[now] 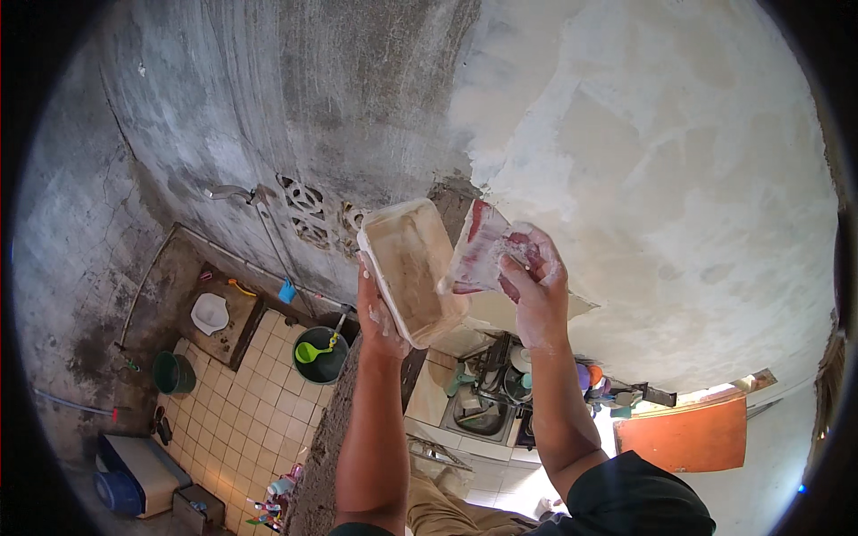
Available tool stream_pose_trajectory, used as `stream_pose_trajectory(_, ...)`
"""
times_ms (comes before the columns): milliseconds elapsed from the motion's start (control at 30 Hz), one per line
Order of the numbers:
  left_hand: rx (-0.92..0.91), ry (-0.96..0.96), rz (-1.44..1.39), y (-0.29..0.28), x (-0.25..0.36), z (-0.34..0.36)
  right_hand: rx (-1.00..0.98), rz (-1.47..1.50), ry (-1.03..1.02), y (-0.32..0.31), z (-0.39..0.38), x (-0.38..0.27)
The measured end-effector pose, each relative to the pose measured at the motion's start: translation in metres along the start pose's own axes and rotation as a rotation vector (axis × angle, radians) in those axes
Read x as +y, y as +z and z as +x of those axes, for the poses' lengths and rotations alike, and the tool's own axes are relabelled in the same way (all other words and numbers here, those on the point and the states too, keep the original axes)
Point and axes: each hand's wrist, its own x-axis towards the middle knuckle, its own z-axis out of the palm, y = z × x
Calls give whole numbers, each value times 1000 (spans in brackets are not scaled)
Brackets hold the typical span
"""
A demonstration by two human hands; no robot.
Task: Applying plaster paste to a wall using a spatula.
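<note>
My left hand (379,314) grips a rectangular plastic tub (413,268) by its left side and lower corner. The tub is tilted, its inside facing me and coated with a thin off-white residue. In my right hand (541,295) is a red putty spreader (480,252), its wide blade smeared with white putty. The blade is by the tub's right rim; whether they touch I cannot tell. White paste also coats my right fingers and spots my left hand.
Ahead, the wall is bare grey cement (375,89) on the left and pale plaster (661,205) on the right. A rough low wall (323,456) runs below my left arm. Down left is a tiled floor (246,402) with buckets; down right, a sink (483,420) with dishes.
</note>
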Motion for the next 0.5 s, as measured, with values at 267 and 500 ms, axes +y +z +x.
stream_pose_trajectory(267,-86,115,24,-11,-6,1,-142,475,188,-16,9,-10)
stream_pose_trajectory(500,13,35,-101,-10,-3,4,-214,265,15,-29,59,-9)
